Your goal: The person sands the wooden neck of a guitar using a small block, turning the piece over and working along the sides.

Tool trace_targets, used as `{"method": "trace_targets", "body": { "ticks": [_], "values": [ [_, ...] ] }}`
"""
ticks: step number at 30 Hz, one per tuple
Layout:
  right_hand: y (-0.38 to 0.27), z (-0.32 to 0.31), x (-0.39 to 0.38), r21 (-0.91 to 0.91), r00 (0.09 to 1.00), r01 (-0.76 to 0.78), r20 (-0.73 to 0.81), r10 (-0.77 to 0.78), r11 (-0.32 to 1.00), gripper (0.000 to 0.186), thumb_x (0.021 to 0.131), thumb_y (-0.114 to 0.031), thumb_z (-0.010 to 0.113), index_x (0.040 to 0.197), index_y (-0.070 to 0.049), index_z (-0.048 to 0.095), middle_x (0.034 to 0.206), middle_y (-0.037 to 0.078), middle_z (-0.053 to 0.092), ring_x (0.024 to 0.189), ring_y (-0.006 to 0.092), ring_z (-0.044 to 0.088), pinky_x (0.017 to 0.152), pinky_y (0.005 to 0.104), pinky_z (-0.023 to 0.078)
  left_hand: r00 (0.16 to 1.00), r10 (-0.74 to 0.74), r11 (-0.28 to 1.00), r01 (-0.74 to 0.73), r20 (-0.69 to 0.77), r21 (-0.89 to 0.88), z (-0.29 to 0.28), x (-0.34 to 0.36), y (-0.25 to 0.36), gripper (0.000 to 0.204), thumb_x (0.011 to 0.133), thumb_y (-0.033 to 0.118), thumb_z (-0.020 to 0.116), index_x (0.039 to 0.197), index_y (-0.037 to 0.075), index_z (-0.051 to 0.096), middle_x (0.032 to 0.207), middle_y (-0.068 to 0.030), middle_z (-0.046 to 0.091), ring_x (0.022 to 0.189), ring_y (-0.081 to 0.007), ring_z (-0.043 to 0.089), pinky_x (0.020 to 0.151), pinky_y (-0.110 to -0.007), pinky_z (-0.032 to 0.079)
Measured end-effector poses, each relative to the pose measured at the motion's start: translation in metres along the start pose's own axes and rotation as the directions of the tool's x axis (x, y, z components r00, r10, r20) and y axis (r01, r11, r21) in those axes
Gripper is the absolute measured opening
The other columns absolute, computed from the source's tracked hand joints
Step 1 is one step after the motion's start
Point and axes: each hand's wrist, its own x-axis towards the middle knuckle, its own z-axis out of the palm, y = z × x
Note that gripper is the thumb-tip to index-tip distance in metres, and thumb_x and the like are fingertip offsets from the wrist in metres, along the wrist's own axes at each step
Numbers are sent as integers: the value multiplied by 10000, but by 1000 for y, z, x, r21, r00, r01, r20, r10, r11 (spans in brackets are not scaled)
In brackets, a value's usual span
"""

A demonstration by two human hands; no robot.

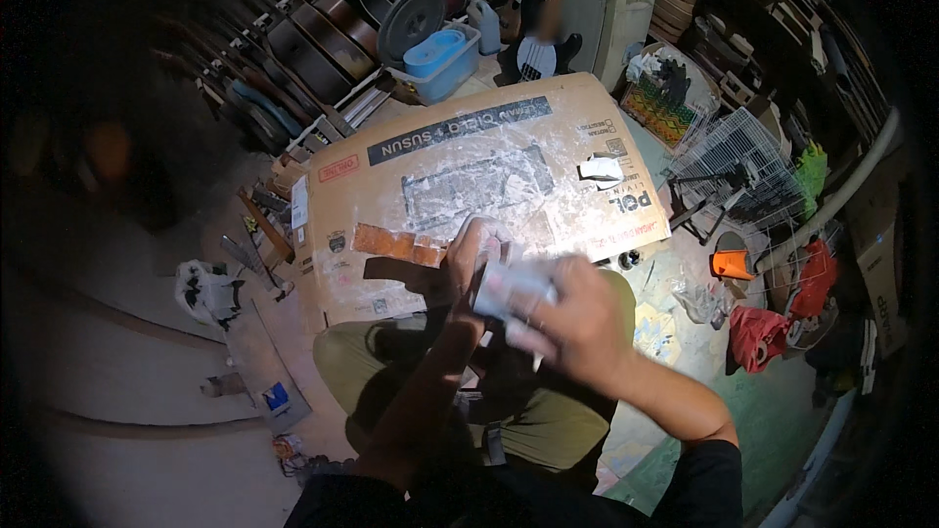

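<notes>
My left hand (468,256) is closed around one end of an orange-brown strip (396,243), which looks like wood with lines across it. The strip juts out leftward over a large flat cardboard box (567,137) and throws a dark shadow on it. Close beside it, my right hand (579,318) grips a pale grey pad (514,288), blurred by motion. The pad is up against the left hand's fingers; what lies beneath it is hidden. Whitish dust covers much of the cardboard in front of my knees.
A crumpled white piece (602,170) lies on the cardboard's right part. Several guitars (313,44) stand in a row at the far left, near a blue tub (435,57). To the right are a wire cage (734,152), an orange container (732,262) and a red bag (758,337).
</notes>
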Motion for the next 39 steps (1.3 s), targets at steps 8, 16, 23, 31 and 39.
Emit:
{"method": "trace_targets", "body": {
  "ticks": [8, 16, 23, 31, 39],
  "values": [
    [10, -7, 22, -122, 1000, 0, -5, 0, 993, 594, 700, -76, 782, 1279, -172, 690, 1069, 131, 688, 886, 314, 648, 753, 370, 533, 991, 101, 990, -109, -87, -94, -5, 9, 29, 350, 899, 324, 515, 839, -19, 555, 775, -179, 555, 671, -325, 587, 634, -412, 477],
    [11, -16, 42, -172, 993, -101, 45, 111, 980, 458, 757, -71, 765, 1205, -153, 726, 1035, 119, 688, 876, 293, 658, 772, 359, 541, 986, 140, 984, -149, -88, -98, -12, 8, 19, 293, 937, 219, 460, 825, -34, 556, 764, -190, 544, 673, -376, 567, 607, -449, 439],
    [30, 8, 24, 178, 962, -57, -252, 101, 982, 507, 724, -80, 819, 1220, -73, 713, 1080, 151, 685, 961, 258, 666, 845, 330, 538, 982, 158, 970, -174, -103, -169, -8, 11, 23, 457, 964, 380, 445, 813, -42, 536, 736, -188, 511, 668, -373, 549, 592, -440, 416],
    [36, 82, -3, 268, 810, -79, -544, 219, 960, 587, 693, -17, 826, 1230, -94, 601, 1083, 202, 626, 943, 291, 635, 789, 385, 520, 992, 106, 991, -111, -68, -78, -7, 13, 19, 355, 984, 278, 425, 835, -14, 562, 736, -178, 532, 646, -353, 556, 598, -432, 427],
    [26, 106, -3, 326, 706, 61, -682, 191, 943, 515, 738, -87, 827, 1183, 1, 583, 1053, 152, 628, 981, 268, 610, 875, 390, 495, 997, 69, 996, -72, -45, -57, -11, 18, 4, 377, 987, 314, 439, 842, -7, 572, 760, -158, 543, 696, -305, 565, 654, -395, 436]
  ]
}}
